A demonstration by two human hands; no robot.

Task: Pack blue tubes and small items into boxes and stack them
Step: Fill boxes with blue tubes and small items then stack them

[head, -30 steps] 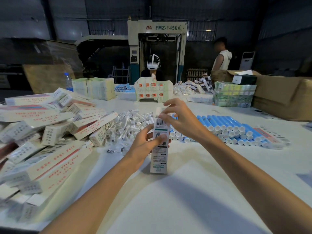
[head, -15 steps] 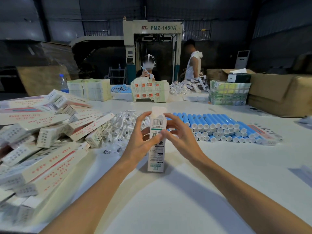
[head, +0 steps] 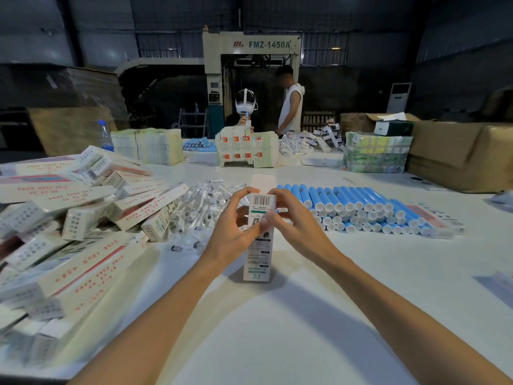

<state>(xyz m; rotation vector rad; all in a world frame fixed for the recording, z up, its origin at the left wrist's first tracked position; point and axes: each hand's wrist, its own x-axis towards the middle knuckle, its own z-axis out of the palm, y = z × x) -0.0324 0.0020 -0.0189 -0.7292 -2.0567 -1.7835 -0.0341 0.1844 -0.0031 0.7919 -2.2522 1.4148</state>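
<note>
Carton (head: 257,259) stands upright on the counter (head: 305,323), dead centre, base down, top flap (head: 263,181) standing open above the mouth. Both hands pinch its upper third: left hand (head: 231,236) wraps the left edge with the thumb across the printed front, right hand (head: 298,227) mirrors it on the right edge, fingers behind the back panel. Contents cannot be made out from here. Blue tubes (head: 361,208) lie racked in rows at 2 o'clock from the carton, well within reach. Small items (head: 204,207) in clear wrappers are heaped at 10 o'clock. Filled boxes (head: 83,218) are piled loose at 9 o'clock, not squarely stacked. Handling judgement: the carton looks like thin paperboard, light, and likely to dent if squeezed mid-panel. Better held at the folded corners near the mouth, where the creases give stiffness. Tall and narrow, so it would tip easily if let go. The flap is floppy and probably wants a fingertip at its crease, not its free end. The tubes look smooth, rigid and round, so liable to roll; take one across the barrel.
</note>
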